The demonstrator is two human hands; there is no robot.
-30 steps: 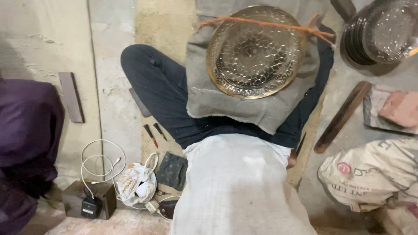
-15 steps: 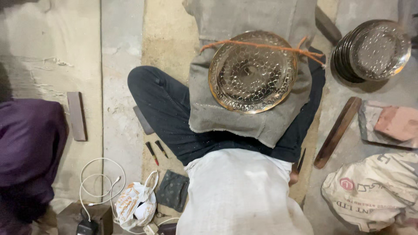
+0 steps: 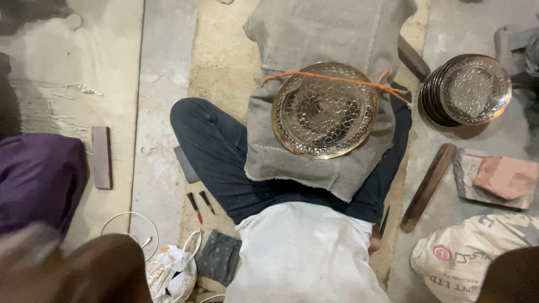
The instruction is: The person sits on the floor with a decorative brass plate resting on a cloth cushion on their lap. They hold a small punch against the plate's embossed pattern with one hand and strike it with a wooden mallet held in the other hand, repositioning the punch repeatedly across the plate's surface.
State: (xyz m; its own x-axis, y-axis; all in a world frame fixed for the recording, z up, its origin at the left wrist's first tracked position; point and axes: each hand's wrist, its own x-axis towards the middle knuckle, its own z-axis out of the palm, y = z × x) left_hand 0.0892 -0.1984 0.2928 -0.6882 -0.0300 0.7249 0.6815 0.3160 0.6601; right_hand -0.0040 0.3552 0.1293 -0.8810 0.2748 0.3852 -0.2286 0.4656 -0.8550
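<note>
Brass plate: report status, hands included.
Left hand blurred at lower left, grip unclear; right hand dark at lower right, grip unclear. Brass plate on lap cloth, orange cord across it. Neither hand touches it.

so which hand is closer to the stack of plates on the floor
Right. The right hand, a dark blur at the frame's lower right corner, lies below the stack of plates on the same side. The left hand is at the lower left, far across the lap.
</note>
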